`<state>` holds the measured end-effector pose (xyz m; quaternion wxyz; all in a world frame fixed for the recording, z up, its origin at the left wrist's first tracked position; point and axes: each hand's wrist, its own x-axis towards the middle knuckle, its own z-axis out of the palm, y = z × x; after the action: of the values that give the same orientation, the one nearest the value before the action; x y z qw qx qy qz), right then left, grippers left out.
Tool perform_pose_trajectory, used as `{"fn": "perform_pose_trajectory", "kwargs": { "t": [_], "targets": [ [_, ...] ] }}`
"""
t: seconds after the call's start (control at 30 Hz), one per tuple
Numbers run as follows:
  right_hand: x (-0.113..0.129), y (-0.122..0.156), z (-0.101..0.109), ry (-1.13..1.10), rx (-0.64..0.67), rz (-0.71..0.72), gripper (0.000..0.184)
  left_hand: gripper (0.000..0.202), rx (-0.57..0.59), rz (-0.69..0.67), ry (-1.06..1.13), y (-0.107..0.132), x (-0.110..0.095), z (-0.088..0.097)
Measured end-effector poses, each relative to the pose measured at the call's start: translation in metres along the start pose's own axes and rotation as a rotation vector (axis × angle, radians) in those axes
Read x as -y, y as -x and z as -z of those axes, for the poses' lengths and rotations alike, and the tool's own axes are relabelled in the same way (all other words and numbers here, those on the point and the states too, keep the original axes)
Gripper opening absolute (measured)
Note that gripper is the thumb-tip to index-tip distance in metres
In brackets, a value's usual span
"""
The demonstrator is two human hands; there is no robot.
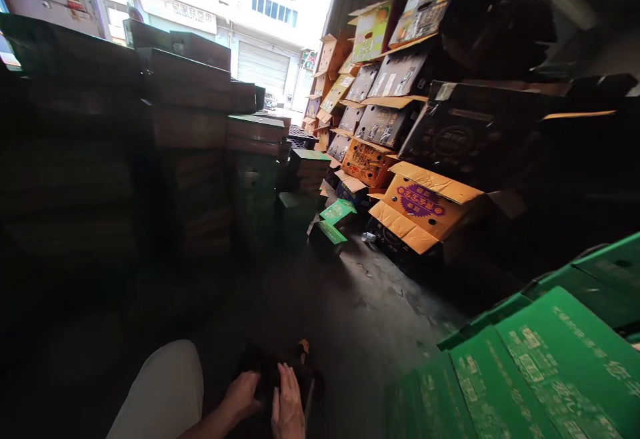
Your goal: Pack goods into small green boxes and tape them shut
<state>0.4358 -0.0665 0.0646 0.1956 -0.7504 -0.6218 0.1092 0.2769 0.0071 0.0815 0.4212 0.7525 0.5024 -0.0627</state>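
Note:
Low in the view, my left hand point(243, 393) has its fingers curled in against a dark thing point(267, 365) too deep in shadow to name. Just right of it, my right hand point(289, 400) lies with fingers stretched forward over the same dark shape. A small orange-brown scrap point(304, 346) shows beyond my right fingertips. My bent knee point(167, 379) in light trousers is at the left of the hands. Between the hands there is a narrow gap.
Green printed cartons point(530, 359) stand at the lower right. Open fruit boxes are stacked along the right, an orange carton point(420, 205) lowest. Dark stacked boxes point(185, 85) fill the left. A green-flapped box point(335, 215) sits on the concrete floor point(385, 299) before the bright doorway.

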Motion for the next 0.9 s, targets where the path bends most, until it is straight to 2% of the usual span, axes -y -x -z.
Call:
{"fn": "perform_pose_trajectory", "kwargs": {
  "t": [0.07,0.13,0.2,0.27,0.37,0.43,0.53,0.63,0.77,0.8,0.9],
  "targets": [
    [0.017,0.000,-0.016,0.065,0.161,-0.141,0.058,0.056,-0.038,0.037,-0.051,0.005,-0.004,0.007],
    [0.032,-0.004,-0.019,0.140,0.269,-0.282,0.062,0.047,-0.064,0.068,-0.076,0.010,-0.009,0.016],
    [0.039,-0.012,-0.010,0.158,0.371,-0.307,0.067,0.043,-0.088,0.077,-0.079,0.011,-0.011,0.023],
    [0.036,-0.022,0.002,0.158,0.418,-0.288,0.072,0.043,-0.079,0.085,-0.070,0.009,-0.007,0.026],
    [0.022,-0.032,0.008,0.121,0.319,-0.202,0.064,0.045,-0.065,0.102,-0.054,0.004,0.004,0.021],
    [0.016,-0.032,0.004,0.100,0.249,-0.169,0.054,0.047,-0.077,0.106,-0.046,0.005,0.009,0.017],
    [0.014,-0.027,-0.003,0.082,0.221,-0.138,0.045,0.049,-0.109,0.107,-0.032,0.012,0.008,0.015],
    [0.014,-0.021,0.000,0.055,0.154,-0.078,0.047,0.052,-0.132,0.119,-0.011,0.015,0.005,0.018],
    [0.005,-0.013,0.012,0.028,-0.119,-0.006,0.058,0.056,-0.150,0.154,0.026,0.012,0.004,0.018],
    [0.003,-0.012,0.013,0.043,-0.135,0.003,0.059,0.056,-0.155,0.159,0.036,0.010,0.004,0.018],
    [0.002,-0.009,0.014,0.112,-0.038,0.054,0.060,0.047,-0.173,0.143,0.076,0.008,0.006,0.016]
  ]
}}
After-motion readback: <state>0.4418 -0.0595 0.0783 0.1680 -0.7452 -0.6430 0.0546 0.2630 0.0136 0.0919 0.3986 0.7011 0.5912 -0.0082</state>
